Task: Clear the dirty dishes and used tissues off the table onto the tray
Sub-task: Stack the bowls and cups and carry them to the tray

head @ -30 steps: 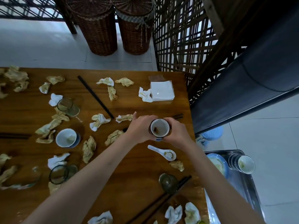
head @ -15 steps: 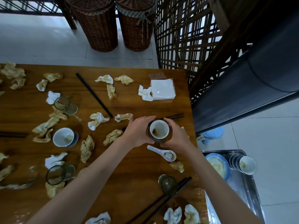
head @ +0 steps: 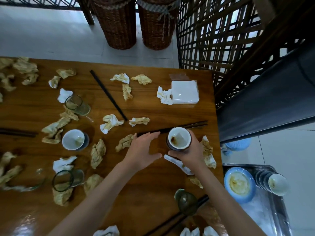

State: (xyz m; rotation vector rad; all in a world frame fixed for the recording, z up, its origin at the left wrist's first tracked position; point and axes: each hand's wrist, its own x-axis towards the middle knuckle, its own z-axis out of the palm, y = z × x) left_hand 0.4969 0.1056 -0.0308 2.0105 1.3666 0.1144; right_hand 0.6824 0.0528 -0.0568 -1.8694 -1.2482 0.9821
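Cup (head: 179, 137) now sits in the right hand (head: 189, 153) alone, fingers clamped round it. Left hand (head: 142, 148) has let go, fingers apart. Tray (head: 279, 217) likely next.

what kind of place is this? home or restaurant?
Probably a restaurant or teahouse dining area, though not certain. A wooden table is strewn with used tissues, chopsticks and several dirty cups; a metal tray beside it holds stacked bowls, and lattice screens partition the room.
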